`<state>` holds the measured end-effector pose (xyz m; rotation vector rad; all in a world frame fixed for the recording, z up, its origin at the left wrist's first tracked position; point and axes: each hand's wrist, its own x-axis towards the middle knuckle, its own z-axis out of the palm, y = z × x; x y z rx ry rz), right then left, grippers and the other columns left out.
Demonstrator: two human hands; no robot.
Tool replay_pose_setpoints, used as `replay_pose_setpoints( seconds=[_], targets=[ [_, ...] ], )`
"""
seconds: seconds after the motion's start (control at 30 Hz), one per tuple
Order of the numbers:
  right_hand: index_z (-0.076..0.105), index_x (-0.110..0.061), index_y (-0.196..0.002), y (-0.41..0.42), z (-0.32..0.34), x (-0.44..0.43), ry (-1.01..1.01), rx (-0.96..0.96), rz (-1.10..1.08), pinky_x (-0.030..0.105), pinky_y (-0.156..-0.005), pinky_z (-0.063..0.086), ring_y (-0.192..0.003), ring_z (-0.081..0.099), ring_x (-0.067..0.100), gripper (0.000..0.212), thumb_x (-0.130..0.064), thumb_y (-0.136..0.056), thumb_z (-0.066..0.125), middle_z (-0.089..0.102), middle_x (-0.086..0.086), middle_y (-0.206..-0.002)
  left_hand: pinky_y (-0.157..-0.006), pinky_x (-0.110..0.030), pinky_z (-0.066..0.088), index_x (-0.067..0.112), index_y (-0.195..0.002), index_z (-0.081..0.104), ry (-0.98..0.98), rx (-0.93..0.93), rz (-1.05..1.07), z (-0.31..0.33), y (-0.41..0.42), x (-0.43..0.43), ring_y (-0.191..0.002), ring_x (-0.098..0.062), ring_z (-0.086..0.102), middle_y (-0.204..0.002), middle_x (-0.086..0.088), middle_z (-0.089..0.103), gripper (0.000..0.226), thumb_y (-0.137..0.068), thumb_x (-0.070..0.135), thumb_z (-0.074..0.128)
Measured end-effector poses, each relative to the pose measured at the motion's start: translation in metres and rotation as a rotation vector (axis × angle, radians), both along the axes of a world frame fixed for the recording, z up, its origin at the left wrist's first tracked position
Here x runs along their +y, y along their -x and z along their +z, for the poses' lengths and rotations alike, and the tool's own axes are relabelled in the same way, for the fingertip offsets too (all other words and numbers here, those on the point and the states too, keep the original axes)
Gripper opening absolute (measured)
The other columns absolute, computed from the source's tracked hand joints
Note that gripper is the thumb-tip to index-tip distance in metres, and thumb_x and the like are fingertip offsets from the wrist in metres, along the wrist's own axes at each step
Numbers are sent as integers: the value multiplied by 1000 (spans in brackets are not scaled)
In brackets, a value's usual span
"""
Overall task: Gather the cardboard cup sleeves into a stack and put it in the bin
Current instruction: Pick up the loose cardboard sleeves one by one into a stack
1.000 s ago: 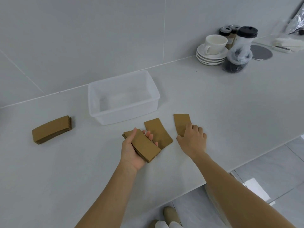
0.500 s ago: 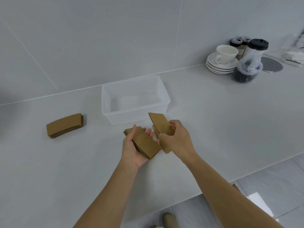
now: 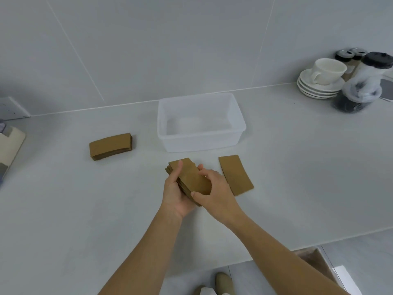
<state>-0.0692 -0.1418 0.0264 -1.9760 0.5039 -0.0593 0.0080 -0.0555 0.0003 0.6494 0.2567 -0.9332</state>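
A small stack of brown cardboard cup sleeves (image 3: 190,177) lies in my left hand (image 3: 176,192), palm up, just above the counter. My right hand (image 3: 214,192) grips the stack's near end from the right and presses a sleeve onto its top. One loose sleeve (image 3: 236,174) lies flat on the counter just right of my hands. Another stack of sleeves (image 3: 110,146) sits on the counter to the left. The clear plastic bin (image 3: 239,124) stands behind my hands with nothing in it.
At the back right stand stacked saucers with a white cup (image 3: 325,71), black-lidded cups (image 3: 361,81) and jars. A beige object (image 3: 9,145) lies at the left edge. The counter's front edge runs near me; a cardboard box (image 3: 316,260) is on the floor below.
My right hand picked a sleeve off the counter, carried it left and laid it on the stack in my left hand. One loose sleeve stays on the counter.
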Motion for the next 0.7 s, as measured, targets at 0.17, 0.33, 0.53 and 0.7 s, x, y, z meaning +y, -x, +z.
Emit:
replay_pose_setpoints(
  seconds=[0.17,0.33,0.53,0.7],
  targets=[
    [45,-22,-125,-1,-8,5,8,-5,49,41,-103,40,-122,38,20,54,-24,-75,64,43,-1,-133,-77,-41,56,9,-108,65,-12,14,45,-6,0,7,-94,-26,67,-99,-8,71,53,-65,38,76],
    [50,-24,-118,1,-14,4,19,9,112,38,-106,35,-126,33,17,45,-28,-76,64,40,-7,-138,-80,-39,55,9,-92,69,4,27,55,-6,-1,9,-83,-22,66,-85,-5,70,32,-71,32,72],
    [54,-21,-117,-3,-7,-21,26,37,144,15,-83,38,-110,48,8,44,-41,-78,62,51,-5,-124,-88,-40,49,12,-90,61,-62,2,30,-4,-3,2,-84,-19,59,-80,-2,63,22,-80,31,66],
    [51,-14,-120,-7,0,-54,127,109,-54,27,-82,45,-102,55,17,49,-42,-81,61,57,5,-120,-81,-44,54,12,-83,68,-63,29,83,-4,-5,3,-75,-19,67,-77,-3,70,17,-77,28,71]
  ],
)
